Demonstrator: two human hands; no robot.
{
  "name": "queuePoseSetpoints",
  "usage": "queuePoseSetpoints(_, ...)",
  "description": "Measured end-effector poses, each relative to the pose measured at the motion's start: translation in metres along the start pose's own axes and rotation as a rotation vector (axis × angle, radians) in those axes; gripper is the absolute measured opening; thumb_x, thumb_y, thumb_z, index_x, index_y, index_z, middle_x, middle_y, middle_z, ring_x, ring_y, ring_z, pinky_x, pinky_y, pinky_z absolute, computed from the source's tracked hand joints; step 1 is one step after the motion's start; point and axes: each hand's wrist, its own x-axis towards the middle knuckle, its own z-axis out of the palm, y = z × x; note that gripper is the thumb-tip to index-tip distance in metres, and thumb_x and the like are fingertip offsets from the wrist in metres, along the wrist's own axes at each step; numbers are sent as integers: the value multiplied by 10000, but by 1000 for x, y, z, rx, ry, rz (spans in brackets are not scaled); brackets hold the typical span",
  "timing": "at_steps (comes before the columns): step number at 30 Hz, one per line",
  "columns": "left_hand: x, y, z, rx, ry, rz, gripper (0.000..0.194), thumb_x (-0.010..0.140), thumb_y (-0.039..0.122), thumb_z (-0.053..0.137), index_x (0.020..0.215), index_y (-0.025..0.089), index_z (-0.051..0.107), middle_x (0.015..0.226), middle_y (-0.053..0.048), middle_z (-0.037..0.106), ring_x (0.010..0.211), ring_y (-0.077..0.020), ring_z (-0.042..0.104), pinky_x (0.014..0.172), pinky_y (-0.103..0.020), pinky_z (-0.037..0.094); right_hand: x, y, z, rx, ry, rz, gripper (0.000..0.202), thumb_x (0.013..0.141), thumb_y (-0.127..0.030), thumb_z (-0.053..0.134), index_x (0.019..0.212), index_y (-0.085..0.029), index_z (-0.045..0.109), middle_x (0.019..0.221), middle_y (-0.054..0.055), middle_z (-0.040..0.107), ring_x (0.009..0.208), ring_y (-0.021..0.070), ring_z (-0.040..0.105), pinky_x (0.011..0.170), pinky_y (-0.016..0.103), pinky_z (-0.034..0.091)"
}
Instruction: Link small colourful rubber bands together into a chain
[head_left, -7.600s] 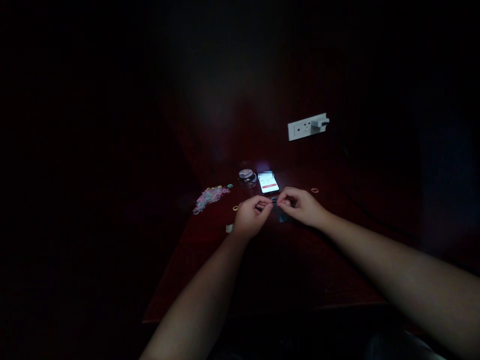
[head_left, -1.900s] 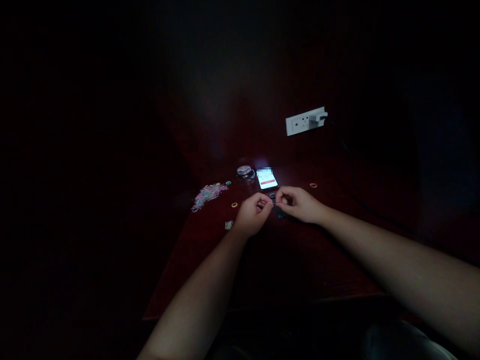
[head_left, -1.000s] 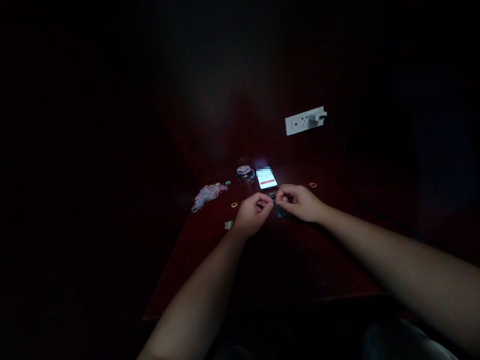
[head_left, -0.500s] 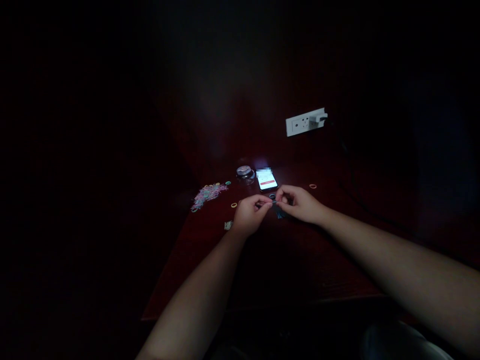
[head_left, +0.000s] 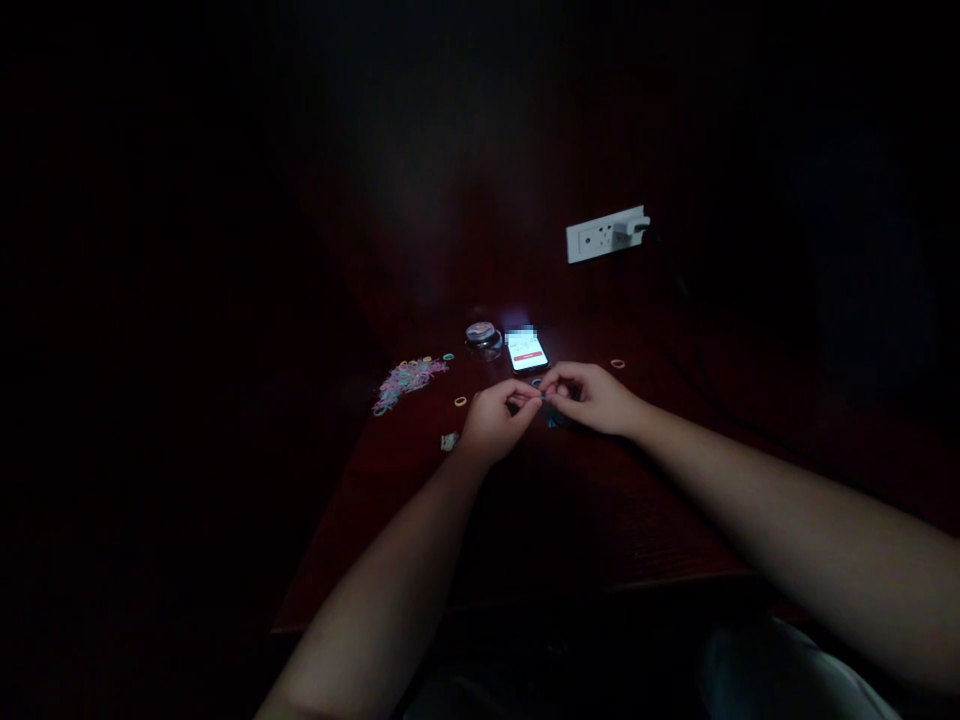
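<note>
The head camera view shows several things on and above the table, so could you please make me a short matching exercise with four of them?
Things:
1. Smartphone
2. Wall socket panel
3. Heap of coloured bands
4. Pinkish band

Places and states:
a. Heaped near the left edge of the table
b. Lying singly, right of the phone
c. Screen lit
d. Has a white plug in it

Pairs: 1-c, 2-d, 3-a, 4-b

Nothing is legible; the phone [head_left: 528,352] shows only tiny, blurred writing.
</note>
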Motion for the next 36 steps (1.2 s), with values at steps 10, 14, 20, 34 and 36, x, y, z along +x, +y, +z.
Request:
queuePoseSetpoints(10,0,-1,0,-9,-10,4,110,814,242,620,872,157,661,808,-32,692,710,-113,625,640,-212,494,0,-3,2,47,-32,44,163,793,-281,596,872,-139,611,628,-14,540,534,94,461,498,217,364)
queuePoseSetpoints(14,-1,-2,1,4,-7,8,122,831,262,602,874,160,652,819,-31,686,716,-115,618,610,-205,472,0,-1,2,7,-23,42,141,805,-269,579,848,-139,613,633,-7,548,546,99,478,513,222,380)
queuePoseSetpoints(20,-1,0,1,28,4,-17,120,836,255,586,883,161,642,818,-27,679,705,-115,611,574,-201,452,0,0,-1,-67,9,-11,113,818,-229,560,834,-146,635,738,31,592,622,118,523,570,240,421)
queuePoseSetpoints(34,-2,-2,3,8,-180,-95,130,805,251,608,862,143,651,809,-43,684,706,-124,616,666,-242,498,4,4,-11,-314,-94,-145,104,831,-162,556,792,-155,652,795,48,607,752,153,565,690,272,427)
queuePoseSetpoints(36,-2,-1,2,5,-196,-113,127,802,245,609,856,138,649,797,-42,684,694,-121,613,660,-239,496,4,4,-13,-332,-93,-163,108,838,-161,550,788,-156,645,799,50,616,767,158,567,705,275,424)
